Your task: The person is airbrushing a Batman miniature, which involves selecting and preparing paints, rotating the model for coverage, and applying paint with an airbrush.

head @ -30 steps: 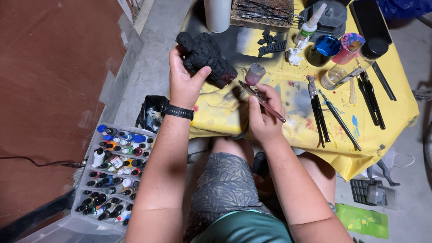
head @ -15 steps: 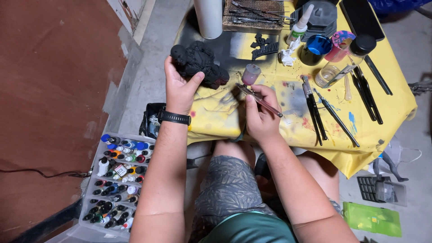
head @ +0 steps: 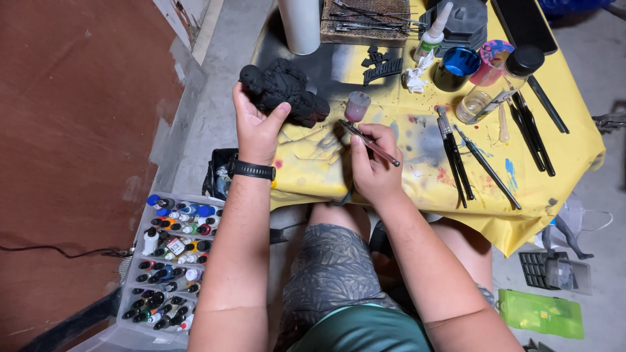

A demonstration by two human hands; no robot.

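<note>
Black figurine (head: 282,90): held in the left hand (head: 255,127), raised above the near-left corner of the yellow table cover (head: 561,163). The fingers wrap under and behind the figurine; the thumb presses against its near side. A black wristwatch (head: 251,170) sits on the left wrist.

Airbrush (head: 368,140): gripped in the right hand (head: 375,171), fingers clenched around the body, nozzle directed at the figurine's lower right edge. The pink paint cup (head: 357,105) stands just above the fingertips.

Right of the right-hand fingers: black brushes (head: 456,156) lie on the stained cover. Beyond the fingers: a blue cup (head: 458,65) and a white roll (head: 300,25). Below the left wrist: a tray of paint bottles (head: 173,261) on the floor.
</note>
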